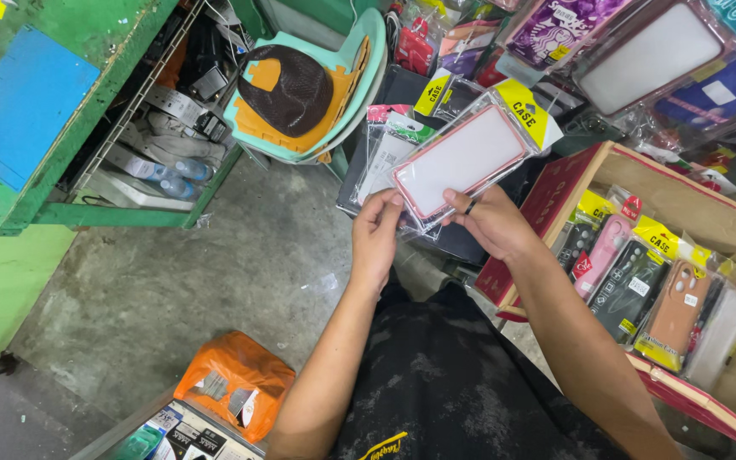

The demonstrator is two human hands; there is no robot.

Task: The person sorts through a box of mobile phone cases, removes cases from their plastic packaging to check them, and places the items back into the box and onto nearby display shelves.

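Observation:
Both my hands hold up a stack of phone cases in clear plastic bags. The front one (463,158) is a clear case with a pink rim and a yellow header tag. My left hand (376,236) grips the stack's lower left corner. My right hand (489,221), with a dark ring on one finger, holds its lower right edge. More bagged cases (388,145) fan out behind the front one.
An open cardboard box (632,166) at my right holds several bagged phone cases (641,281). Hanging cases (641,43) fill the upper right. A teal plastic chair (308,85) and green metal shelf (112,170) stand on the concrete floor. An orange bag (236,379) lies below.

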